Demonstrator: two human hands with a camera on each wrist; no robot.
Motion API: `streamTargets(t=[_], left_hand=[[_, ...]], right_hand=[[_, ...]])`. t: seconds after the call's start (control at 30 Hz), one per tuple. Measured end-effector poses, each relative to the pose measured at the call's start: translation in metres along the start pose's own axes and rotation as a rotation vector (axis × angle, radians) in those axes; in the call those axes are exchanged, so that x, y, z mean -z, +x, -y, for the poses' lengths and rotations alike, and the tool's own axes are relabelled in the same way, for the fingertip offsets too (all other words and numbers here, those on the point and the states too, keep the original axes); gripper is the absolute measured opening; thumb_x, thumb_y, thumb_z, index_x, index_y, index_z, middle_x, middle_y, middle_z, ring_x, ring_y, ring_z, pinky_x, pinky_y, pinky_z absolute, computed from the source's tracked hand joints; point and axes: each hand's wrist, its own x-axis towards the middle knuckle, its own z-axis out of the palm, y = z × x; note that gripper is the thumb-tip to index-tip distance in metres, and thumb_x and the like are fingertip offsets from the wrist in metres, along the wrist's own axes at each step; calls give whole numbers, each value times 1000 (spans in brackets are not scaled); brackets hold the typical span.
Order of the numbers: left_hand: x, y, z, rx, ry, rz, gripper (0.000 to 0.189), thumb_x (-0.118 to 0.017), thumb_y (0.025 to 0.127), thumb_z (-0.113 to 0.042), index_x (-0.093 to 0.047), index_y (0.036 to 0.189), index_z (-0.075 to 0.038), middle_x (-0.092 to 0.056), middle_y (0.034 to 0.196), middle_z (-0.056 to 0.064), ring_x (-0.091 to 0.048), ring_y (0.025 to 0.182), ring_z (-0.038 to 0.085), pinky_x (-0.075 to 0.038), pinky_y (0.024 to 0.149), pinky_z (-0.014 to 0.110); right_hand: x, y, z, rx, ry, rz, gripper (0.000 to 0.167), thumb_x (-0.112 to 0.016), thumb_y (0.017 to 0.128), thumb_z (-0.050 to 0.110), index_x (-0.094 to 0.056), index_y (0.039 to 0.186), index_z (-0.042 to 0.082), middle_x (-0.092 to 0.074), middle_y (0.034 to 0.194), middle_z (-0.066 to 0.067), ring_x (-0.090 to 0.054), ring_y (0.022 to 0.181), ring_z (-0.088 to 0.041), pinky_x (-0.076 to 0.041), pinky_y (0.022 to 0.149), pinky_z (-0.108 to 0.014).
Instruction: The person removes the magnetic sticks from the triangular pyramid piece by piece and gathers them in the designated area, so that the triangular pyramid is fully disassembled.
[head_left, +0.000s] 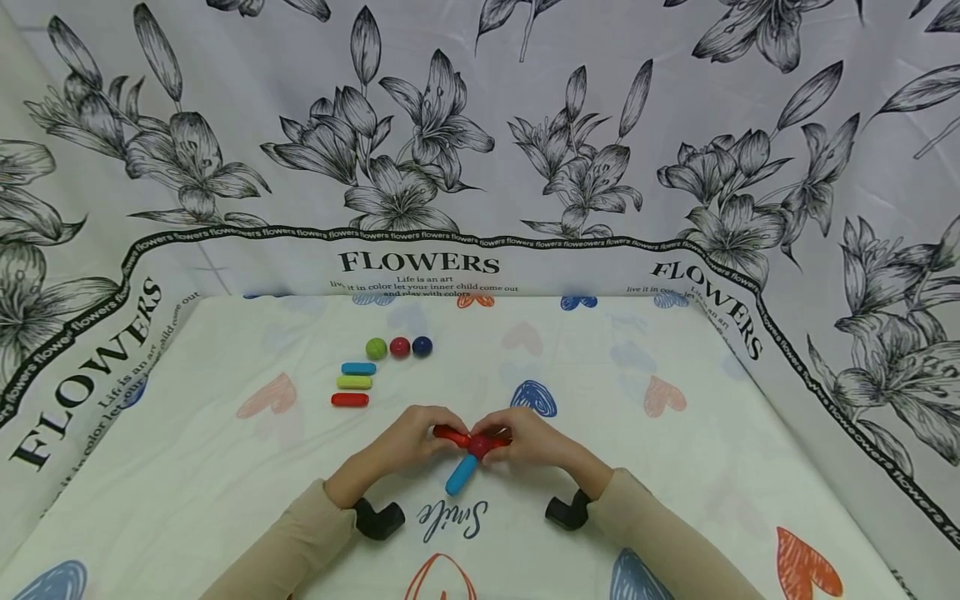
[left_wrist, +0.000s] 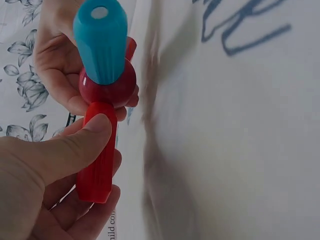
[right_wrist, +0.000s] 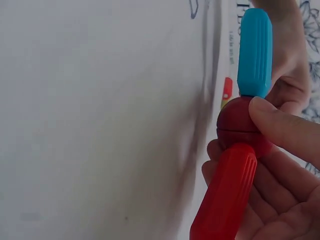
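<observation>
Over the white cloth with printed hearts [head_left: 195, 483]: one joined piece is between my two hands, made from a glossy dark red ball [head_left: 478, 447] and three straight rods.
Left hand [head_left: 416, 437]: my thumb and fingers pinch a bright red, faceted rod [left_wrist: 99, 175], which meets the ball.
Right hand [head_left: 536, 437]: my thumb presses on the ball and my fingers curl behind it; a second bright red, ridged rod [right_wrist: 222, 200] lies along these fingers.
Blue rod [head_left: 461, 475]: this light blue, ridged rod has no finger on it and points towards me.
Handling: I judge the piece to be light and stiff, probably hard plastic. The round ball may be slippery, and the joints are perhaps its weak place; how they hold, I cannot tell.
Where to hold: best, I think, on the ball and on a rod close to it, because the ridges should give good grip.
Surfaces: the ball is smooth with a thin seam; the rods have long grooves and narrowed ends.
Farther on the cloth: green ball [head_left: 377, 348], red ball [head_left: 400, 347] and dark blue ball [head_left: 422, 346] stand in a row; near them lie short blue [head_left: 358, 368], yellow-green [head_left: 354, 382] and red [head_left: 349, 400] rods.
</observation>
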Motion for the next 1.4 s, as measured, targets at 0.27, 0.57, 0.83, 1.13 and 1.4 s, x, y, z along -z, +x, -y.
streamTargets(t=[0.27,0.57,0.83,1.13,1.4], left_hand=[[0,1,11,13,32,-9,19,-70,86,-8,-72,105,-9,-74,100,5,-63,88,13,-56,85,19],[-2,1,15,21,24,10,18,-69,86,-10,-72,105,-9,-74,100,5,-63,88,13,-54,84,18],[-4,-2,18,49,10,10,19,-70,86,-13,-71,105,-9,-74,100,5,-62,88,12,-53,84,17],[7,-15,22,84,22,-63,20,-70,86,-12,-71,106,-11,-73,102,2,-62,92,13,-54,89,21],[22,-25,25,109,84,-168,21,-73,83,-12,-73,104,-14,-74,99,-1,-63,90,11,-55,87,22]], right_hand=[[-1,10,0,-62,-14,7,32,-75,82,13,-70,113,9,-72,109,-8,-62,95,-17,-53,83,-16],[-3,12,3,-110,-12,11,30,-76,81,12,-71,111,9,-73,107,-8,-61,94,-15,-51,82,-16],[-4,13,2,-126,-19,6,30,-77,80,13,-72,109,8,-74,104,-7,-61,91,-14,-53,80,-19],[0,13,1,-154,-12,23,33,-78,79,13,-71,111,8,-73,107,-8,-62,96,-17,-55,81,-21],[-2,15,2,-156,-26,22,33,-78,79,14,-71,111,8,-72,107,-8,-61,95,-16,-55,81,-22]])
